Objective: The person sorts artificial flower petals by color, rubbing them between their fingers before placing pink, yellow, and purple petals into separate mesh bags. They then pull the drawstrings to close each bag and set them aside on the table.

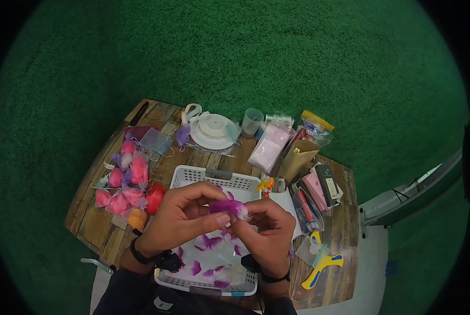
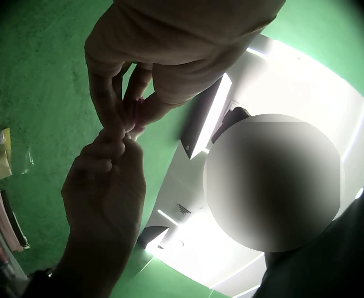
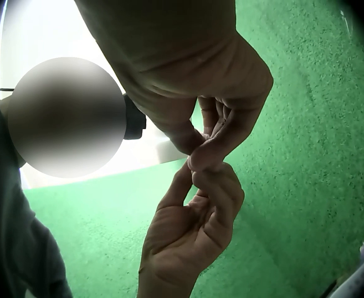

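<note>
A purple-and-white flower petal (image 1: pixel 227 209) is held up over a white plastic basket (image 1: pixel 181 177). My left hand (image 1: pixel 185 214) pinches its purple side between thumb and fingers. At the white end, the fingertips and thumb of my right hand (image 1: pixel 266 228) pinch it too. Both wrist views show the fingertips of the two hands meeting, with most of the petal hidden behind them. Beneath the hands, several loose purple-and-white petals (image 1: pixel 202 242) lie scattered in the basket.
Left of the basket are small mesh bags with pink contents (image 1: pixel 139 169). A white ribbon roll (image 1: pixel 214 126) and a clear cup (image 1: pixel 252 122) stand at the back. Rightward lie packets (image 1: pixel 270 147), a brown paper bag (image 1: pixel 299 157) and a yellow-blue tool (image 1: pixel 321 270).
</note>
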Demonstrator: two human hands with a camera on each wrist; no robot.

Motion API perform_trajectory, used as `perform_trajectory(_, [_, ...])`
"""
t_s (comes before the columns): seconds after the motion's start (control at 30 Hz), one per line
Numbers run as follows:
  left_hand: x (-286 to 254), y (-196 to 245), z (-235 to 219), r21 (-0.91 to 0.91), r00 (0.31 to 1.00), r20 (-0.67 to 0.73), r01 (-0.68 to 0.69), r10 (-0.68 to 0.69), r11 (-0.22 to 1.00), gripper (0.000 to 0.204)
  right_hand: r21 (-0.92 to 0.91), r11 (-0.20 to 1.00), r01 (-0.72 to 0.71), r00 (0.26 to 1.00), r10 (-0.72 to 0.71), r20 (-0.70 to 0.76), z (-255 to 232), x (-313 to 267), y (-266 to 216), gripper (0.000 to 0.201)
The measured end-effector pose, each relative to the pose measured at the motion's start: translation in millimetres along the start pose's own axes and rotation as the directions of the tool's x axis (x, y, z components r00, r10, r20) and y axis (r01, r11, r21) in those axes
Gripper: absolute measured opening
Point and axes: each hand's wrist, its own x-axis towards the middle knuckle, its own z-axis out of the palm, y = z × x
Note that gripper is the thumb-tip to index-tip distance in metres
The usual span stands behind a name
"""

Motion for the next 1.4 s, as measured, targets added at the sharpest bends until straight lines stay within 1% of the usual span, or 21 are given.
perform_trajectory(0.03, [0, 0, -3, -0.001, 1.0, 0.0, 0.004, -0.004, 1.0, 0.026, 0.0, 1.0, 0.017, 0.999, -0.017, 0.034, 0, 1, 0, 0.016])
perform_trajectory(0.1, [-1, -1, -8, 0.137, 0.999, 0.023, -0.044, 0.041, 0.99, 0.02, -0.028, 0.999, 0.024, 0.998, -0.022, 0.054, -1, 1, 1, 0.016])
perform_trajectory(0.13, [-2, 0, -7, 0.136, 0.999, 0.02, -0.04, 0.038, 0.99, 0.02, -0.056, 0.998, 0.034, 0.997, -0.029, 0.077, -1, 1, 2, 0.016])
perform_trajectory(0.2, [-3, 3, -5, 0.308, 0.995, -0.041, -0.071, 0.088, 0.949, 0.017, -0.006, 1.0, -0.019, 0.996, 0.02, 0.088, -2, 1, 0, 0.017])
perform_trajectory(0.33, [-4, 4, 0, 0.348, 0.991, -0.092, -0.061, 0.098, 0.936, 0.018, 0.152, 0.979, -0.138, 0.987, 0.123, 0.101, 0, 3, -8, 0.019])
perform_trajectory(0.4, [-2, 4, 2, 0.389, 0.979, -0.122, -0.103, 0.162, 0.915, 0.016, 0.141, 0.978, -0.152, 0.985, 0.139, 0.098, -1, 3, -8, 0.019])
perform_trajectory(0.43, [-2, 5, 2, 0.388, 0.98, -0.123, -0.097, 0.156, 0.917, 0.016, 0.129, 0.978, -0.161, 0.984, 0.149, 0.096, -2, 2, -8, 0.02])
perform_trajectory(0.57, [-1, 4, -3, 0.511, 0.98, -0.039, -0.149, 0.196, 0.846, 0.019, 0.075, 0.988, -0.137, 0.983, 0.127, 0.132, -5, 2, 0, 0.022])
perform_trajectory(0.6, [-1, 3, -5, 0.55, 0.976, -0.008, -0.179, 0.219, 0.816, 0.021, 0.002, 0.997, -0.078, 0.986, 0.077, 0.151, -6, 3, 2, 0.022])
perform_trajectory(0.63, [-1, 2, -5, 0.548, 0.978, -0.008, -0.171, 0.209, 0.819, 0.021, -0.07, 0.997, -0.018, 0.984, 0.03, 0.173, -6, 3, 3, 0.022])
perform_trajectory(0.7, [-1, 0, -4, 0.507, 0.981, -0.065, -0.126, 0.184, 0.853, 0.021, -0.047, 0.998, -0.031, 0.985, 0.039, 0.169, -4, 5, 2, 0.022])
perform_trajectory(0.77, [1, 0, -5, 0.526, 0.98, -0.039, -0.148, 0.197, 0.838, 0.019, -0.025, 0.999, -0.044, 0.985, 0.048, 0.167, 1, 7, -5, 0.021])
perform_trajectory(0.83, [3, 0, -6, 0.543, 0.977, -0.014, -0.17, 0.211, 0.823, 0.017, 0.079, 0.977, -0.196, 0.97, 0.182, 0.161, 9, 8, -17, 0.017])
perform_trajectory(0.87, [4, 1, -7, 0.565, 0.969, 0.017, -0.213, 0.247, 0.797, 0.02, 0.083, 0.976, -0.203, 0.969, 0.188, 0.159, 8, 8, -15, 0.017])
perform_trajectory(0.9, [3, 1, -9, 0.588, 0.958, 0.047, -0.254, 0.282, 0.768, 0.023, 0.091, 0.977, -0.195, 0.97, 0.178, 0.165, 5, 7, -12, 0.017])
perform_trajectory(0.93, [2, 1, -7, 0.596, 0.961, 0.038, -0.241, 0.273, 0.766, 0.023, 0.103, 0.977, -0.188, 0.97, 0.169, 0.175, 3, 7, -8, 0.017])
perform_trajectory(1.0, [3, -2, -2, 0.383, 0.962, -0.1, -0.198, 0.254, 0.902, 0.022, 0.086, 0.988, -0.126, 0.981, 0.111, 0.16, -4, 7, -3, 0.019])
perform_trajectory(1.07, [4, 0, -5, 0.396, 0.964, -0.075, -0.204, 0.254, 0.895, 0.021, 0.109, 0.991, -0.081, 0.992, 0.069, 0.108, -6, 7, -4, 0.018])
perform_trajectory(1.2, [5, -4, -3, 0.395, 0.969, -0.085, -0.182, 0.233, 0.901, 0.02, 0.143, 0.983, -0.112, 0.992, 0.102, 0.078, -9, 9, -1, 0.017])
perform_trajectory(1.27, [5, -6, -1, 0.389, 0.969, -0.105, -0.167, 0.224, 0.906, 0.02, -0.001, 1.0, 0.02, 0.995, -0.02, 0.096, -8, 13, 7, 0.014])
perform_trajectory(1.4, [5, -4, 0, 0.43, 0.97, -0.137, -0.126, 0.203, 0.894, 0.018, 0.082, 0.997, -0.005, 1.0, 0.003, 0.018, -6, 12, 4, 0.013])
